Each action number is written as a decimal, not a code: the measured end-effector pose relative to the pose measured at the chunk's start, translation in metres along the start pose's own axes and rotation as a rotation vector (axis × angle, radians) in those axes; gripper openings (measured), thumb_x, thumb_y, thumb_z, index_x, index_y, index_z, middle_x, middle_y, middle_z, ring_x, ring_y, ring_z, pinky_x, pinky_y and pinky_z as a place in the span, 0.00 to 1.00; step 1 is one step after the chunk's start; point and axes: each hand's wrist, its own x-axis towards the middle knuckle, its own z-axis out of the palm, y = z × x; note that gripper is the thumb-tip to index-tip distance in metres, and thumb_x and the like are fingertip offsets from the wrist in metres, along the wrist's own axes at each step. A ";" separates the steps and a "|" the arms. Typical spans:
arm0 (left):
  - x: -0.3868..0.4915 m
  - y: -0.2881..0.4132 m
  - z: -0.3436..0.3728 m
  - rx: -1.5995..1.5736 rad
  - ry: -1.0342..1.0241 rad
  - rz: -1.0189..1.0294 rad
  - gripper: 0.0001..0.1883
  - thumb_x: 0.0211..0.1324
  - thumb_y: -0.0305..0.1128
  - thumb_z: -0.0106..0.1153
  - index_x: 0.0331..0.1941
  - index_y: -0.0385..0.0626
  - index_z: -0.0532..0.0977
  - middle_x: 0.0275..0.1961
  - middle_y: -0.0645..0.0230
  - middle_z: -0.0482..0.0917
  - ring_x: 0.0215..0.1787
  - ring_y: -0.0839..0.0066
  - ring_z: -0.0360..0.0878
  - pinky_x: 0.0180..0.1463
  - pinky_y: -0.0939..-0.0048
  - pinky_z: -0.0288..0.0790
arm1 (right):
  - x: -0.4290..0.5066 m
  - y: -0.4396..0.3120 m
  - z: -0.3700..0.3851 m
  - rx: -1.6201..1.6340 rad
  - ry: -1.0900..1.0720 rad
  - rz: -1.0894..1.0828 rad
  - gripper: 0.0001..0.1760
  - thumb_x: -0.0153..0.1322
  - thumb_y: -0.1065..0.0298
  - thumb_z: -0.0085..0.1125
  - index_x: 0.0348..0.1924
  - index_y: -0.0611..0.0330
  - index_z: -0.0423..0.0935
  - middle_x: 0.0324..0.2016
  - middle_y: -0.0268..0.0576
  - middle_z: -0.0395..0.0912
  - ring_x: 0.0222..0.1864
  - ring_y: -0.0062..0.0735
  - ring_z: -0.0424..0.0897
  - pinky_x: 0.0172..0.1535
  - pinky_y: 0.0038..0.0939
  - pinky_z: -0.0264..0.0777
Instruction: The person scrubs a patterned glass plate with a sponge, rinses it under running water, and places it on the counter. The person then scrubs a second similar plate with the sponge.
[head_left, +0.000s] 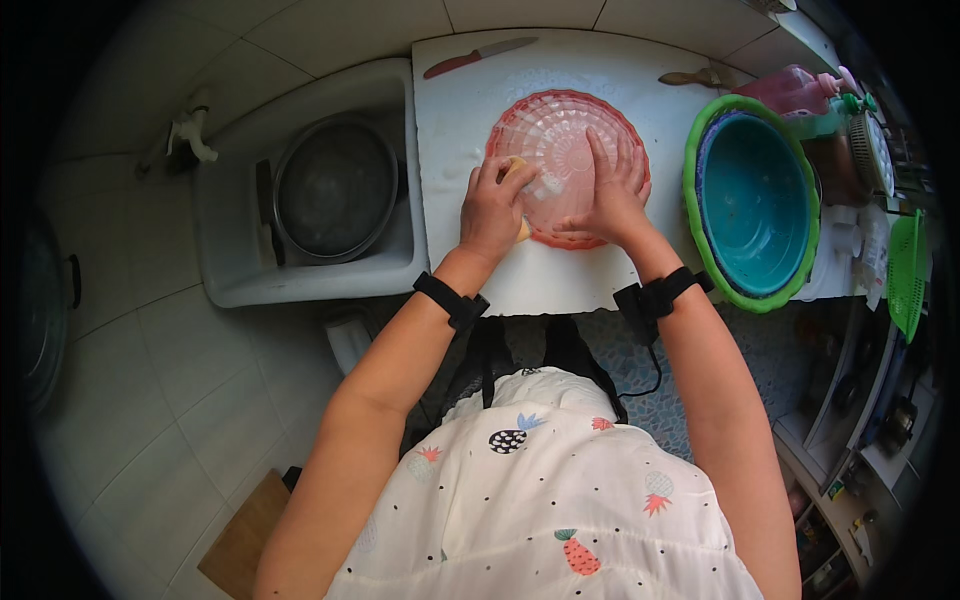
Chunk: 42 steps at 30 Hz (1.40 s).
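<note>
A pink translucent plastic plate (559, 124) with a scalloped rim lies on the white counter (465, 112), wet with a patch of suds. My left hand (491, 206) grips a yellow sponge (523, 231) against the plate's left edge, and most of the sponge is hidden by the fingers. Spread over the right half of the plate, my right hand (619, 187) rests with its fingers apart, the thumb pointing left. Whether its fingertips press down on the plate or only lie there, I cannot tell.
Left is a grey sink (225, 277) with a dark round pan (334, 195) and a tap (195, 135) above. A red-handled knife (480, 56) and a brush (690, 78) lie along the back. Nested green and blue basins (754, 210), a pink bottle (787, 88) and a green basket (906, 277) stand right.
</note>
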 end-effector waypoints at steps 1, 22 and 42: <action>0.000 0.000 -0.001 0.013 -0.020 0.063 0.19 0.43 0.17 0.56 0.40 0.53 0.79 0.46 0.64 0.74 0.47 0.59 0.72 0.51 0.64 0.71 | 0.000 0.000 0.000 -0.006 -0.009 0.006 0.77 0.38 0.47 0.81 0.71 0.29 0.35 0.70 0.58 0.30 0.70 0.68 0.29 0.65 0.63 0.35; 0.028 -0.003 0.006 0.033 0.113 0.017 0.11 0.46 0.22 0.54 0.35 0.46 0.79 0.38 0.61 0.78 0.42 0.59 0.75 0.46 0.63 0.72 | -0.001 -0.002 -0.002 0.015 -0.008 -0.010 0.76 0.38 0.49 0.81 0.71 0.31 0.36 0.70 0.57 0.30 0.70 0.67 0.30 0.65 0.64 0.35; 0.049 0.016 0.001 -0.084 0.133 0.059 0.07 0.48 0.22 0.57 0.32 0.44 0.80 0.36 0.60 0.79 0.39 0.57 0.77 0.44 0.62 0.71 | 0.000 0.000 -0.001 0.012 0.026 -0.035 0.76 0.40 0.50 0.81 0.71 0.30 0.36 0.70 0.57 0.32 0.70 0.66 0.32 0.64 0.64 0.37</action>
